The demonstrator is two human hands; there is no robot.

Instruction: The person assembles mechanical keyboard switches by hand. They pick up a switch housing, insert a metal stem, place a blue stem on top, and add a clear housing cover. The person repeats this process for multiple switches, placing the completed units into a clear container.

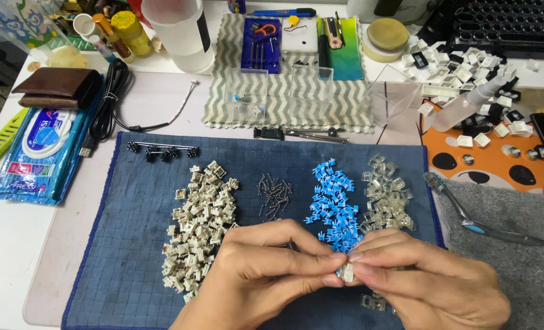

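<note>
My left hand [266, 275] and my right hand [431, 281] meet over the near edge of a dark blue checked mat [125, 244]. Their fingertips pinch one small white and clear keyboard switch part [346, 272] between them. On the mat lie a heap of beige switch housings [198, 226], a cluster of small metal springs [274, 194], a pile of blue stems [333, 205] and a pile of clear housing tops [387, 192]. The blue pile sits just beyond my fingertips.
Tweezers with a blue grip [480, 217] lie on a grey cloth at the right. Loose white keycaps [461, 67] and a spray bottle [467, 104] sit at the back right. Clear boxes [247, 95], a wipes pack [40, 153], a black cable [110, 98] and a brown wallet [58, 88] lie behind and left.
</note>
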